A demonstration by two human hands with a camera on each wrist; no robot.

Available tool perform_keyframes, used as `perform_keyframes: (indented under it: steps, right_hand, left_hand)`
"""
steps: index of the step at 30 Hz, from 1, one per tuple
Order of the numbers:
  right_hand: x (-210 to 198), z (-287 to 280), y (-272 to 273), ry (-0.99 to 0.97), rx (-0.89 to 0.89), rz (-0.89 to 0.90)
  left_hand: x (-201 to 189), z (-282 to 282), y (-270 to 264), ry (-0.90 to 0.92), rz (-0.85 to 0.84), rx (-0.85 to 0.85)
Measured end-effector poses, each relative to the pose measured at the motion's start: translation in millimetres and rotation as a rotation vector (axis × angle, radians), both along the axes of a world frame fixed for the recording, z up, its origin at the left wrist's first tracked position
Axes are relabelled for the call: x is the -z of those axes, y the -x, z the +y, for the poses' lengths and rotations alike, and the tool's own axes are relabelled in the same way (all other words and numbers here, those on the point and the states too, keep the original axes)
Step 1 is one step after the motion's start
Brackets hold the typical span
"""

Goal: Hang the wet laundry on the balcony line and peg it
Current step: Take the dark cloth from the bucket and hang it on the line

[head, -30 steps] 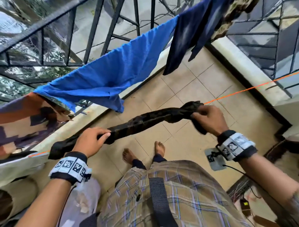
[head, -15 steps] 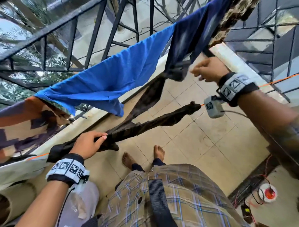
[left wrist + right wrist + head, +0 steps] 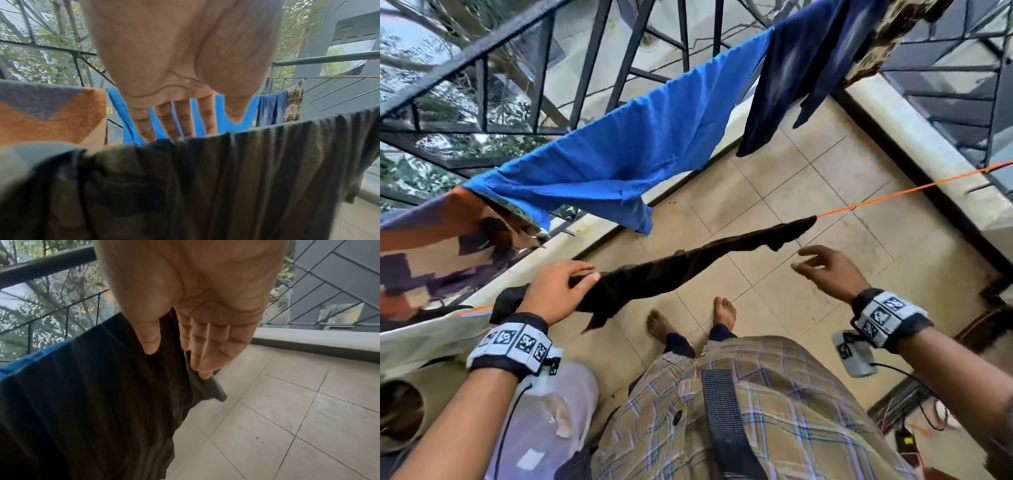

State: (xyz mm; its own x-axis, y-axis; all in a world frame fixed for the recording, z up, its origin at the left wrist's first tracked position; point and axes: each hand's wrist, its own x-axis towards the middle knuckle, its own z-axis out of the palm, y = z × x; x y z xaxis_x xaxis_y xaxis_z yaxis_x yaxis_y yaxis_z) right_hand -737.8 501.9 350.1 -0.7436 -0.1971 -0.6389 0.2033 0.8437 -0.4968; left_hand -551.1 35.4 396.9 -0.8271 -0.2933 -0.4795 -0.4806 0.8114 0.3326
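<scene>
Resting my left hand with straight fingers on the dark cloth draped over the orange line, I hold my right hand spread and empty beside it.

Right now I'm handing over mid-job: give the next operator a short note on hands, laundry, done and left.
Left hand: open, fingers resting over the dark camouflage garment on the orange line.
Right hand: open, holding nothing, near the garment's right end.
Done: garment draped over the line, still bunched.
Left: spread it out and peg it; no pegs visible.
</scene>
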Motion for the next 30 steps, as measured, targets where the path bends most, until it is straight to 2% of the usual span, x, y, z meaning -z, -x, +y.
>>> perform_keyframes:
  steps: [2,4,8,10,13,17,20,22,25,30]
  right_hand:
    - [7,-16,0,-0.046,-0.018,0.056]
    - [7,-37,5,-0.018,0.057,0.097]
    - [21,-60,16,0.139,0.269,0.032]
    - [21,-65,16,0.161,0.291,0.070]
    - [6,-61,9,0.246,0.363,0.077]
    - [-24,-37,-3,0.354,0.419,0.094]
    - [-65,-32,-10,0.387,0.388,0.119]
    - [-93,-33,-4,0.411,0.398,0.205]
    - [-119,-27,26,0.389,0.336,0.321]
    - [-128,-37,109,0.148,0.264,0.467]
  left_hand:
    - [-5,-9,0,-0.004,0.009,-0.066]
    - [-9,-19,-2,0.047,-0.023,-0.107]
    - [1,-46,-10,0.119,-0.227,-0.125]
    - [4,-51,-14,0.106,-0.318,-0.182]
    - [6,-52,-16,0.081,-0.361,-0.244]
    - [12,-58,-23,0.070,-0.336,-0.310]
    - [14,-61,-28,0.044,-0.295,-0.326]
    - [15,-62,-33,0.042,-0.239,-0.347]
    - [14,-63,-41,0.039,-0.127,-0.403]
    - [16,-68,-49,0.128,-0.038,-0.452]
